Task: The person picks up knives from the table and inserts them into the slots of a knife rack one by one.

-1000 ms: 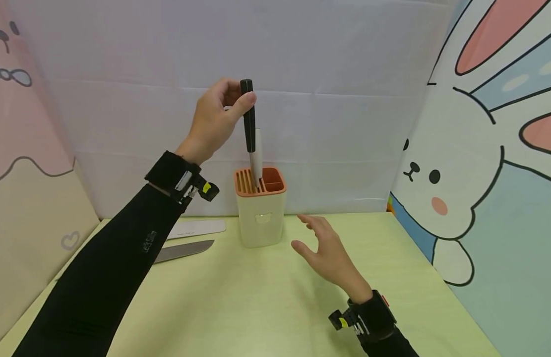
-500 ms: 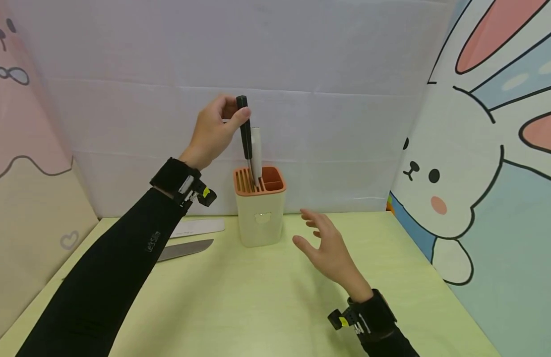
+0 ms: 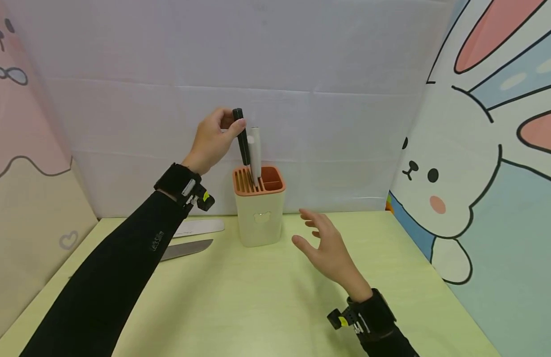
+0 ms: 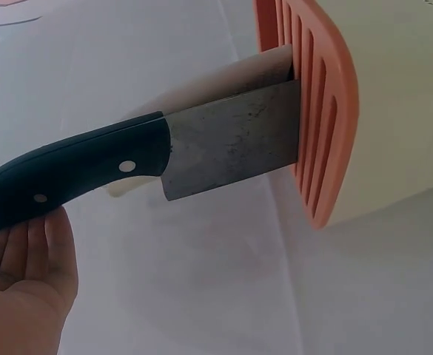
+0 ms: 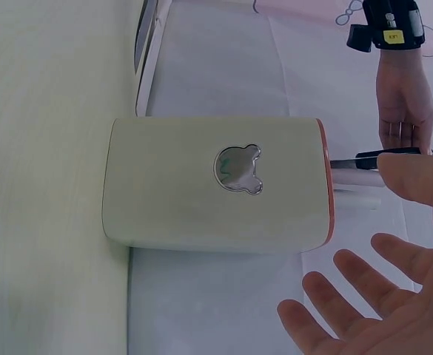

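My left hand (image 3: 214,139) pinches the upper end of a knife's black handle (image 3: 241,139) between thumb and fingers, above the knife block (image 3: 259,218). In the left wrist view the knife's broad steel blade (image 4: 231,140) is partly inside a slot of the block's orange top (image 4: 327,111), its lower part hidden. White-handled knives (image 3: 256,153) stand in the block just right of the black handle. My right hand (image 3: 326,250) hovers to the right of the block, fingers spread and holding nothing; the right wrist view shows its fingers (image 5: 379,288) apart from the block's wall.
Left of the block, two blades lie on the light green table (image 3: 257,307): a white one (image 3: 199,227) and a grey one (image 3: 188,249), partly covered by my left sleeve. A white sheet (image 3: 346,124) hangs behind, and a rabbit-print panel (image 3: 436,208) borders the right side.
My left hand has moved down and slightly left, and the black-handled knife has sunk deeper into the block's slot. The right hand has stayed almost still.
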Demonstrator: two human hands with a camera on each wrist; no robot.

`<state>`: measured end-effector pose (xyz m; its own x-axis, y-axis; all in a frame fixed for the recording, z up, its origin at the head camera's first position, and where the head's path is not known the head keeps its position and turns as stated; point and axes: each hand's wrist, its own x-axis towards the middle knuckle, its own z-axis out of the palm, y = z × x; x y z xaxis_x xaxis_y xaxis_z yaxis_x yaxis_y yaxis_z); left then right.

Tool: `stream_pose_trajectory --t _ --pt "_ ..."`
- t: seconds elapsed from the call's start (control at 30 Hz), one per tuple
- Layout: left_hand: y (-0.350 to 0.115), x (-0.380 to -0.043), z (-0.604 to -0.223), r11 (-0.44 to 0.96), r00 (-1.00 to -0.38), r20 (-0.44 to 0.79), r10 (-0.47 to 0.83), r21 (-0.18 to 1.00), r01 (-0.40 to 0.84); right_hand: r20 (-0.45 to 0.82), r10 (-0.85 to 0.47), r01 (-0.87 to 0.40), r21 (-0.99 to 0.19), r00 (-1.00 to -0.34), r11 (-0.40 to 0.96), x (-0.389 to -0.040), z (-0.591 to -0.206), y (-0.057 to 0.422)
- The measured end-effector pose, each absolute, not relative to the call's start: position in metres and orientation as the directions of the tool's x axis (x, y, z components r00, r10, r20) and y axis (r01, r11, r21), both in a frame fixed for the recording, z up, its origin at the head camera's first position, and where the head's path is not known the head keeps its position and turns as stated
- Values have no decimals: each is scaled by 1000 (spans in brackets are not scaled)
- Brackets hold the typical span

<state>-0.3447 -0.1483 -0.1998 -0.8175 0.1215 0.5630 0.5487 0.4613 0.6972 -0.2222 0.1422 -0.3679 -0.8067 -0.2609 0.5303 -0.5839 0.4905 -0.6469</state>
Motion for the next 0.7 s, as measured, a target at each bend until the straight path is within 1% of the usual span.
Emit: stream_pose_trajectory --t 0.7 --pt "-149 -360 -233 471 -862 486 142 733 491 534 -272 -593 -640 -801 488 -221 -366 141"
